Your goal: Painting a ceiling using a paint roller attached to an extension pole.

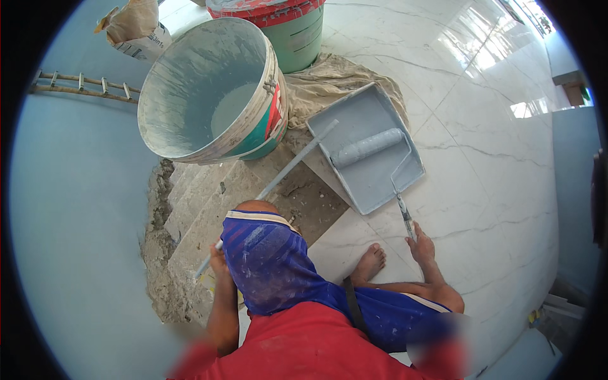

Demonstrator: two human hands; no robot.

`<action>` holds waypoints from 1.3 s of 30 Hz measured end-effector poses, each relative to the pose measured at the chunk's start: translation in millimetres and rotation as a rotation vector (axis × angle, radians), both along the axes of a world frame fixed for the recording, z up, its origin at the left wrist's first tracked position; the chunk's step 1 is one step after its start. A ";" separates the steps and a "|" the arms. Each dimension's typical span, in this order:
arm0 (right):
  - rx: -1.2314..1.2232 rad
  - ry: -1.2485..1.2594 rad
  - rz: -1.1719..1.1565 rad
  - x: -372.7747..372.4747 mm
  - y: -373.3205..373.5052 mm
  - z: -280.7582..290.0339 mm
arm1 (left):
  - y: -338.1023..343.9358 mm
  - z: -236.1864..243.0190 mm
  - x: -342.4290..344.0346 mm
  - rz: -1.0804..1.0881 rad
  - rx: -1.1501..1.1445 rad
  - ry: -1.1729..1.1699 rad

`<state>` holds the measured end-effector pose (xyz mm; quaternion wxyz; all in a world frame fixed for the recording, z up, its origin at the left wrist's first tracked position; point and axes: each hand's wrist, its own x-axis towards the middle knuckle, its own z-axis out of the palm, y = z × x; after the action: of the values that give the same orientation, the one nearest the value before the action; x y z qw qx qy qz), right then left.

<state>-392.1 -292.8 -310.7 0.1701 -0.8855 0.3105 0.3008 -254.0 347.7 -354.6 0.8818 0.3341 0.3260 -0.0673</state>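
- Head view: gripping the paint roller (366,147) by its handle (406,215), right hand (422,246) closed near the handle's end, probably to keep fingers clear of the coated sleeve.
- Resting, as for the roller, inside the grey tray (375,190), likely to contain drips.
- Clasping the grey pole (283,173) toward its near end with the left hand (220,259), fingers partly hidden; slanted past the left knee, perhaps for steadiness.
- Set, as for the tray, just right of the open bucket (190,69), presumably for easy reach.
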 end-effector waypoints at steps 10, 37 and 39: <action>-0.008 -0.009 -0.013 1.0 3.4 0.5 | -81.6 -11.2 -7.2 -0.302 0.268 0.028; 0.870 -0.501 0.166 282.8 147.3 195.4 | -16.3 250.4 369.1 -0.492 0.799 -0.187; 1.066 -0.524 -0.056 330.7 198.0 200.7 | -19.5 253.1 388.9 -0.628 0.778 -0.147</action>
<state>-61.3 -94.8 -110.0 0.6701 -0.7143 0.0875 0.1818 134.9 328.2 -101.5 0.6497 0.7238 0.1481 -0.1790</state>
